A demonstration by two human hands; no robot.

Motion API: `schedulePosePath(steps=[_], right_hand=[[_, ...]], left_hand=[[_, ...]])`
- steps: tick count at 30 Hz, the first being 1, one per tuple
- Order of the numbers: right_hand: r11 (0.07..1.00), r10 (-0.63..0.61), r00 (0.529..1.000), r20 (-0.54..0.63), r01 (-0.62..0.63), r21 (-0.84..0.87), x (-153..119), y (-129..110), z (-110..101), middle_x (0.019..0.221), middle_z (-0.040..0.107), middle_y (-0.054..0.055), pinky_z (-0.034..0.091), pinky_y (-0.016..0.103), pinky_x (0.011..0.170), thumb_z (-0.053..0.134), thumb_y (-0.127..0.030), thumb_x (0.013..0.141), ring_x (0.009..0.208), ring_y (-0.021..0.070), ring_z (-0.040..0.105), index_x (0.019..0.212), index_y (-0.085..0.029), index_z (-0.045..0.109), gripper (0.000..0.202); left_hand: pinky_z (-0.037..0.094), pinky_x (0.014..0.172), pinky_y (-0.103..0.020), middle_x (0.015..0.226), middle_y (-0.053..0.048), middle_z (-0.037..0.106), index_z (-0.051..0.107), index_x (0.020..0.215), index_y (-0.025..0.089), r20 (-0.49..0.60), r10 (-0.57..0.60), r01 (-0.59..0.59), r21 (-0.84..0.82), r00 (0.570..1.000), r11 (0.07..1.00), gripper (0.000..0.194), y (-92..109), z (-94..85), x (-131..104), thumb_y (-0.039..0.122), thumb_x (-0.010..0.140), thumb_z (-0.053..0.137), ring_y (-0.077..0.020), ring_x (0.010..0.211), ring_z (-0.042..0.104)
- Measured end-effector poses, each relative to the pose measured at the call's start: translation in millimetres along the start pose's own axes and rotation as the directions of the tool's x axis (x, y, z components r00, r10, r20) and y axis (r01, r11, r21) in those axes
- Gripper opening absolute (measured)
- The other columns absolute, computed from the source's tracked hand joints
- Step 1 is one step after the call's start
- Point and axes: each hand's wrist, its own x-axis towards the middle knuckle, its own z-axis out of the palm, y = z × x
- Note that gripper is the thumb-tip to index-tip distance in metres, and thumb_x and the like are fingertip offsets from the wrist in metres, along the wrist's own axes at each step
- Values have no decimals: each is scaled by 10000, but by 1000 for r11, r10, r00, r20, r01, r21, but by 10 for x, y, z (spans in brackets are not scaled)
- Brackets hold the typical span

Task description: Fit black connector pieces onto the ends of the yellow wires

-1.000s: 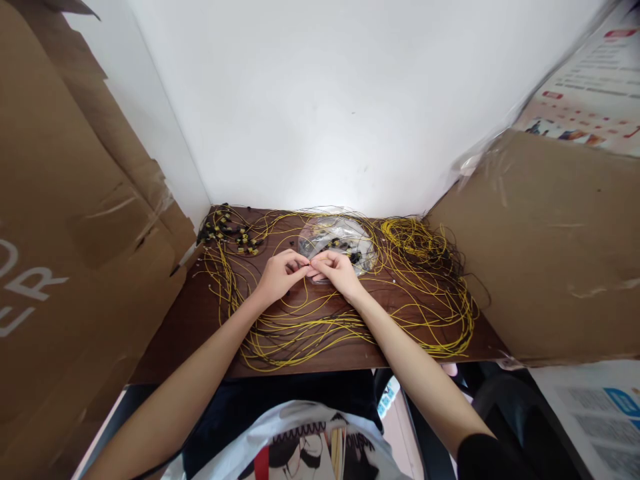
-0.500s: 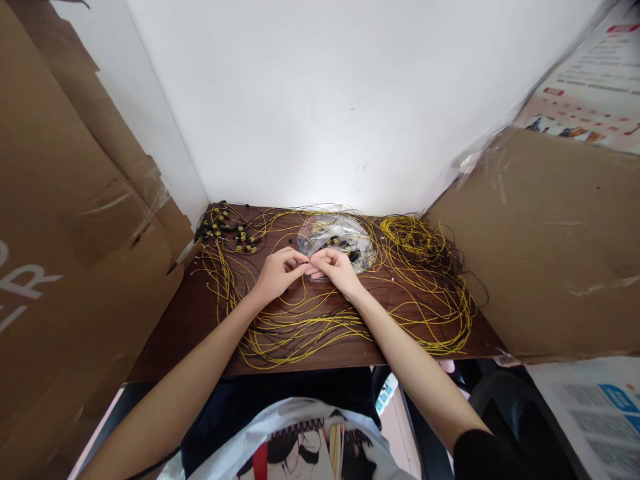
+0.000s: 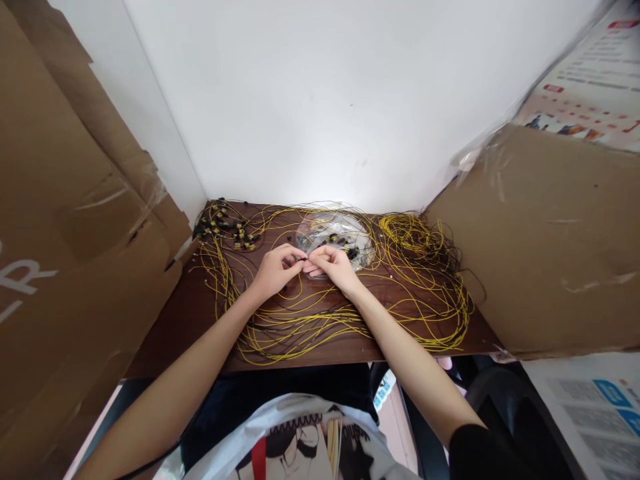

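My left hand and my right hand meet over the middle of the table, their fingertips almost touching. Each is closed in a pinch on a small dark wire end; its exact form is too small to make out. A yellow wire curves down from below my left fingers. Just behind my hands lies a clear plastic bag with black and yellow connectors in or on it. Long yellow and black wires run in a loose bundle under both forearms.
Black connectors with yellow parts are heaped at the back left of the brown table. Coiled yellow wires lie at the back right. Cardboard walls flank both sides, and a white wall rises behind.
Both hands stay pinched together in nearly the same place. A little more of the dark piece shows between the fingertips, and the whole view has shifted slightly.
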Motion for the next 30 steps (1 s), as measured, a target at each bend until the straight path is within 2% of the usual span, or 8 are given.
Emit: schedulePosePath(steps=[30], right_hand=[[1000,-7,1000,24,7,-15,14,18,-18,710,709,55,555,236,599,747,-476,634,652,135,682,799,-146,585,403]], left_hand=[[446,535,-202,819,-38,622,677,854,149,14,29,-29,37,999,999,169,-15,-5,6,240,756,575,-108,642,568]])
